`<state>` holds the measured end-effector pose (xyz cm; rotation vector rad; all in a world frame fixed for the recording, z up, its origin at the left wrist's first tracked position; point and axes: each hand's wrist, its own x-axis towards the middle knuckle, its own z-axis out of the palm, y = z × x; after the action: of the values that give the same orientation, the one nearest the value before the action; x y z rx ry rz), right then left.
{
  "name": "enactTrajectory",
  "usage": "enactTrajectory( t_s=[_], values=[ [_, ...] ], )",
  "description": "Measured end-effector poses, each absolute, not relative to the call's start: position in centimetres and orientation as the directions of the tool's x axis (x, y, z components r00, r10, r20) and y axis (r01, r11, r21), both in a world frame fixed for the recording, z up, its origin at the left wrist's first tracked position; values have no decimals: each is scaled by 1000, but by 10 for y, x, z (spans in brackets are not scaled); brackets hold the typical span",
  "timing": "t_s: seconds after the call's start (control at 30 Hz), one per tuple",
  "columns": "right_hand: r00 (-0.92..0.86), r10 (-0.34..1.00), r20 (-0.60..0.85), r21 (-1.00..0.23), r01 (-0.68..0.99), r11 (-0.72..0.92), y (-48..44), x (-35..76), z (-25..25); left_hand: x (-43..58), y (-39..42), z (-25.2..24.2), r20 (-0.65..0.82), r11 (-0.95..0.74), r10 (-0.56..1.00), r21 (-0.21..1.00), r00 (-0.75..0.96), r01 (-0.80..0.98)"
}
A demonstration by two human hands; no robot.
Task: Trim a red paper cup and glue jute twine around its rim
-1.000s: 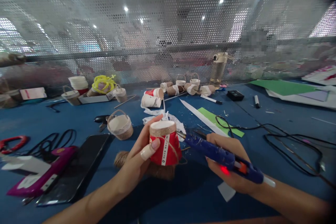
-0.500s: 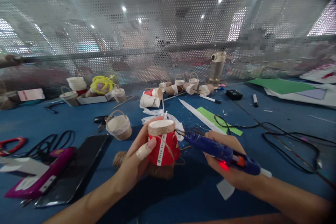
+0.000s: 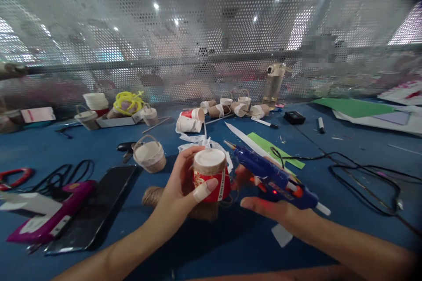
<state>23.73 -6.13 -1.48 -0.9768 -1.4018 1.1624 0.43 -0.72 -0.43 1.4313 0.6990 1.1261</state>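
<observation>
My left hand [image 3: 180, 189], its thumb bandaged, grips a red paper cup [image 3: 220, 189] turned upside down. Brown twine [image 3: 211, 169] is wound in a band round the cup's upper end, just under its white base. A loose strand of twine hangs at the cup's right side. In my right hand [image 3: 280, 210] is a blue glue gun [image 3: 263, 171] with a lit red light, its nozzle pointing up and left, apart from the cup. The thumb stretches toward the cup while fingers hold the gun from behind. A ball of twine [image 3: 153, 196] lies behind my left wrist.
A small twine-handled basket [image 3: 150, 156] stands left of the cup. Paper cups [image 3: 189, 124] and more small baskets lie farther back. A black phone [image 3: 95, 208] and a purple box [image 3: 56, 213] are at left. The gun's black cable [image 3: 332, 169] loops across the right.
The glue gun's nozzle has come away from the cup, and my right thumb has stretched out. My left hand has turned the cup and shifted it slightly right.
</observation>
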Motion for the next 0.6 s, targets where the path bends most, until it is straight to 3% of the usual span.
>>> enactTrajectory(
  t_s=[0.17, 0.37, 0.6],
  values=[
    [-149, 979, 138, -982, -147, 116, -61, 228, -11, 7, -10, -4, 278, -253, 902, 960, 332, -117],
    [-84, 971, 226, -973, -76, 220, -58, 231, -6, 7, -14, 2, 231, -201, 904, 972, 361, -118],
    [-69, 974, 215, -976, -58, 211, -54, 237, -2, 1, -9, -3, 186, -131, 872, 980, 453, -150]
  ],
)
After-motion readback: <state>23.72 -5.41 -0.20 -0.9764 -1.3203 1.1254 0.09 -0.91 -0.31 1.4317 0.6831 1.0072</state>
